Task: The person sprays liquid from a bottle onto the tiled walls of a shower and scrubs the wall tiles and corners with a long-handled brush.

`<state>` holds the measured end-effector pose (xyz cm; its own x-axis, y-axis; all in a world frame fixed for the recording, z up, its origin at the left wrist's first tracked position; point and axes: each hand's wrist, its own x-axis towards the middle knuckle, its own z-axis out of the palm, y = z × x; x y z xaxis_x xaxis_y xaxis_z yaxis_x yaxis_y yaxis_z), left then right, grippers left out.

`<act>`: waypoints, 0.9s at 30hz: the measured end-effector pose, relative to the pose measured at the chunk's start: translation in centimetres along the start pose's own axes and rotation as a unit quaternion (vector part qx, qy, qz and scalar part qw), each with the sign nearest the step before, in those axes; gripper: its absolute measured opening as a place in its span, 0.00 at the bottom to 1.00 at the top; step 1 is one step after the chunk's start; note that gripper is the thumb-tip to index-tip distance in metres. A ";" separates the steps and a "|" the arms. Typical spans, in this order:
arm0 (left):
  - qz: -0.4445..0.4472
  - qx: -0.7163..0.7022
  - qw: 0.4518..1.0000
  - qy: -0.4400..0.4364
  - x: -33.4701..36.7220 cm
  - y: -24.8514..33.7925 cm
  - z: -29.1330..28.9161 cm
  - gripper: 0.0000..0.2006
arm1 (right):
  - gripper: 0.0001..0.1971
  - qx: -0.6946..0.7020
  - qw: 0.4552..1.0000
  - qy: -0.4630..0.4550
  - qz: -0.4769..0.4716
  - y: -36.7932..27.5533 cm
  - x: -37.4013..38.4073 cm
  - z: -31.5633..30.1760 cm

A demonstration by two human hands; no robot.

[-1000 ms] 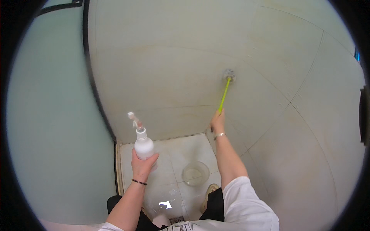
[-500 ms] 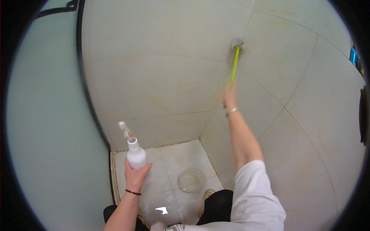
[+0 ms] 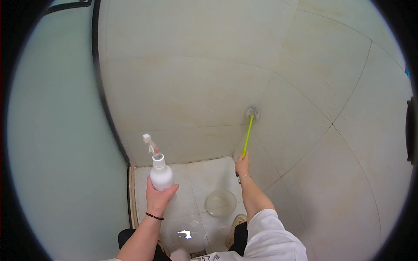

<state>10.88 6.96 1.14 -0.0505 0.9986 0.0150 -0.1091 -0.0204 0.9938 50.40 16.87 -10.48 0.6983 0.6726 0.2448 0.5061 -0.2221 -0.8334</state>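
Observation:
My left hand (image 3: 159, 198) is wrapped round the lower body of a white spray bottle (image 3: 161, 175), held upright over the floor with its nozzle tilted up and to the left. A brush (image 3: 247, 135) with a long yellow-green handle is gripped near its end by my right hand (image 3: 242, 165). Its round grey-white bristle head (image 3: 252, 113) lies against the tiles at the corner where the two walls meet. Part of the handle is hidden inside my right fist.
A clear round basin (image 3: 221, 203) stands on the tiled floor by my foot. A frosted glass panel (image 3: 56, 139) with a black edge rises on the left. Pale tiled walls (image 3: 183, 95) enclose the corner, with wet drops on the right one. A drain (image 3: 198, 254) lies near my feet.
My right hand has brought the brush down along the wall corner, from high up to much lower. My left hand still holds the spray bottle in nearly the same place.

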 end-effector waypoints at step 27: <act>0.050 0.011 0.999 0.012 0.0 0.0 0.9 0.34 | 0.11 0.288 0.950 -0.086 0.086 -15.5 -3.1 2.2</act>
<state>11.75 6.97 1.19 -0.0830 0.9903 0.1113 -0.0810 -0.1180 0.9897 39.24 19.78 0.55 0.6279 0.7774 0.0372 -0.0036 0.0507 -0.9987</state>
